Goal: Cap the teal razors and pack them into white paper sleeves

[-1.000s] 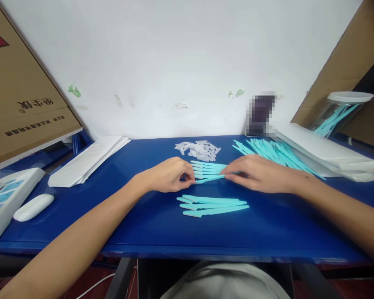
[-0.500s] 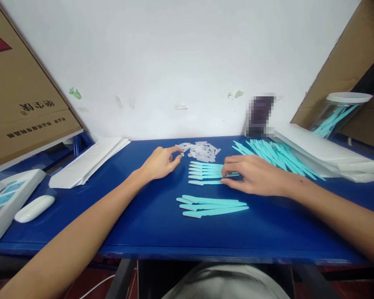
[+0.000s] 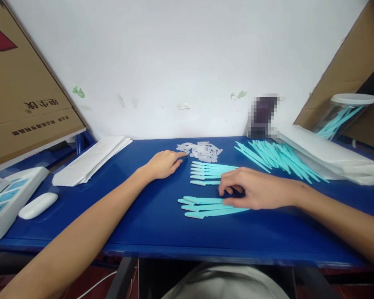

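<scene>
Neither hand grips anything: on the blue table (image 3: 149, 220), the right hand (image 3: 255, 191) rests loosely curled, fingertips touching the near set of teal razors (image 3: 205, 206). Behind that set lies a row of teal razors (image 3: 208, 173). Farther back, the left hand (image 3: 163, 164) lies flat and open, forefinger touching the pile of clear caps (image 3: 201, 150).

blue flat counter (image 3: 149, 224) | little pile of clear plastic caps (image 3: 200, 150) at back | neat row of light-blue plastic sticks (image 3: 207, 173) in middle | three more light-blue sticks (image 3: 205, 206) nearer front | big heap of light-blue sticks (image 3: 276, 155) on right | white paper bags (image 3: 92, 160) on left | white stack of bags (image 3: 327, 155) far right | white oval mouse (image 3: 38, 205) at left edge
</scene>
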`<state>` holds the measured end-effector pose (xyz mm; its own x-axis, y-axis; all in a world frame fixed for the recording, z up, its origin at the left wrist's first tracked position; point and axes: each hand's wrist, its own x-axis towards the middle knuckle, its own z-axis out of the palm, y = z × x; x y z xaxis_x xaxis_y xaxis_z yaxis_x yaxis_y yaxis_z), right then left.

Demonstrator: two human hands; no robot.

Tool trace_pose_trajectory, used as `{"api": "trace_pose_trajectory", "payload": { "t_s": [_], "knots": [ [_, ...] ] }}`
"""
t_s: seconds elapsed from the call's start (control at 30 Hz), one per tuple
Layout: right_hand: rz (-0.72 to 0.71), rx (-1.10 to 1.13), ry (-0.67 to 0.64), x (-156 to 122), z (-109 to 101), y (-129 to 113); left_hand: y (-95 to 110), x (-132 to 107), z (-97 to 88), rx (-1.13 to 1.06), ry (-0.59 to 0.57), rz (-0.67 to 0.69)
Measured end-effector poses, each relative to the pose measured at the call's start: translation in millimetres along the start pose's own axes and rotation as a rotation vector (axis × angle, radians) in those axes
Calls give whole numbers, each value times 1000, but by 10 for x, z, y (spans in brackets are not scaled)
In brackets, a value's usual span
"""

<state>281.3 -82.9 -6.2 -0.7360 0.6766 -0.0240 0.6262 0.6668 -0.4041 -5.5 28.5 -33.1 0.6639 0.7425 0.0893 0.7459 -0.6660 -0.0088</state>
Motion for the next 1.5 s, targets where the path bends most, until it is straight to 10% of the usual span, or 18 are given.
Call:
{"api": "trace_pose_trajectory", "payload": {
  "t_s": [0.67,1.0,1.5],
  "knots": [
    [134,-117,-17,-55,-115,128,40,-46,-222,159,7,-54],
    [50,-131,-8,-59,-125,154,250,-289,-575,-437,-400,91],
    [7,-126,23,-65,-142,92,327,-232,-415,-539,-271,231]
  ]
}}
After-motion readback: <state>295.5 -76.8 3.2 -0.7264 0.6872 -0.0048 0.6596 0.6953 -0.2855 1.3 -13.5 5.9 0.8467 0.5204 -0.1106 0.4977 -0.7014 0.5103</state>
